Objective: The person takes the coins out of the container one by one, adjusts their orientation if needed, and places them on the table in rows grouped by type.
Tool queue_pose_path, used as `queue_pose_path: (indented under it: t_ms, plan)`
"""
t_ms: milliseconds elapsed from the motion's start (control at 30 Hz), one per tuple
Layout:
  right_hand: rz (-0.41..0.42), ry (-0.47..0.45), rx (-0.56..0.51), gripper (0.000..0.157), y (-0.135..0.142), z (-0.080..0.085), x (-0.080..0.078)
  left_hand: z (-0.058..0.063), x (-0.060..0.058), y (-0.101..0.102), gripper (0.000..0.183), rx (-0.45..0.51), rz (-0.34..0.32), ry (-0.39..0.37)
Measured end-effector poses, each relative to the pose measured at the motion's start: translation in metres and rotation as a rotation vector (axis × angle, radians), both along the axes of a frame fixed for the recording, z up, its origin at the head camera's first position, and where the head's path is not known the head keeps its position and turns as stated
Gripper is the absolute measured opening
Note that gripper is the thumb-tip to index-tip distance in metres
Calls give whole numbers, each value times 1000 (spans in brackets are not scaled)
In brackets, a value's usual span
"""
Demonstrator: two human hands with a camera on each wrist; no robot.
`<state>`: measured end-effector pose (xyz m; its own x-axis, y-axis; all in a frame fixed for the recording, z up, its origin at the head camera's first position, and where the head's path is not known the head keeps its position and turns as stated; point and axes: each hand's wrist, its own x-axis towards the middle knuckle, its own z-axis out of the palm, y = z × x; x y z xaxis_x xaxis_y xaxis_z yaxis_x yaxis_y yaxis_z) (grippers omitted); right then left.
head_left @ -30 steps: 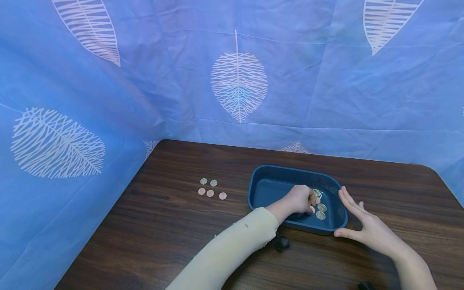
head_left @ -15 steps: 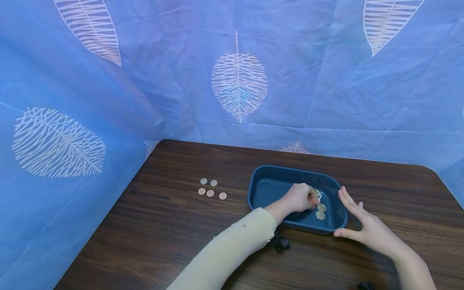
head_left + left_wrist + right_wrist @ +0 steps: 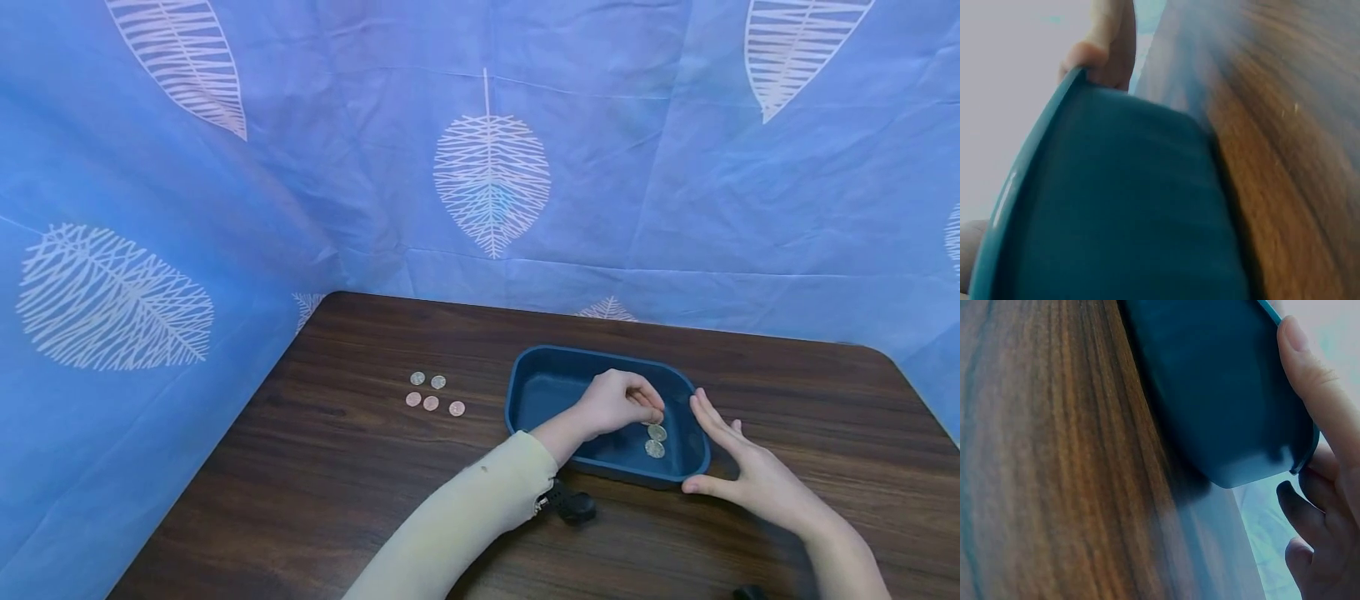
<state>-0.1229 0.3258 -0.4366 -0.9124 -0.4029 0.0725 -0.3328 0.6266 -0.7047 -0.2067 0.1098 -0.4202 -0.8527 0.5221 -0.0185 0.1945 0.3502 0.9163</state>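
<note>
In the head view, a dark blue tray stands on the wooden table. My left hand is inside its right half, thumb and fingertips brought together. It seems to pinch a coin, though the fingers mostly hide it. Just below those fingertips, two gold-coloured coins lie on the tray floor. With fingers spread and fairly straight, my right hand touches the tray's right end. The right wrist view shows its thumb against the rim. The left wrist view is filled by the tray's outer wall.
Left of the tray, two silvery coins lie above a row of three copper coins. A black device is by the left sleeve. Blue leaf-patterned cloth hangs behind and left of the table.
My left hand shifts slightly up inside the tray, its fingertips now covering the upper coins. A copper coin beside its fingers one second ago is out of sight. The right hand keeps its place.
</note>
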Motion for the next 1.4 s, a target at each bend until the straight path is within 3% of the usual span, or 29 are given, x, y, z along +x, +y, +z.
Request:
queue_pose_path:
  t_ms: [267, 500, 600, 800, 1000, 1300, 1400]
  plan:
    - [-4, 16, 9, 102, -1, -1, 0, 12, -6, -32, 5, 128, 34, 17]
    - [-22, -8, 30, 104, -2, 2, 0, 26, -8, -85, 11, 224, 9, 37]
    - [-26, -10, 42, 104, -3, 1, 1, 28, -9, -110, 13, 224, 35, 58]
    - [-29, -1, 48, 104, -2, 2, 0, 25, -9, -161, 14, 157, 106, 131]
    - [-36, -5, 58, 105, -2, 1, 0, 9, -8, -195, 11, 44, 178, 156]
    - [-27, -2, 39, 104, -1, 0, 0, -10, -4, -212, 7, -105, 194, 61]
    - [-33, -7, 53, 105, -2, 1, 0, -16, -5, -213, 5, -167, 192, 77]
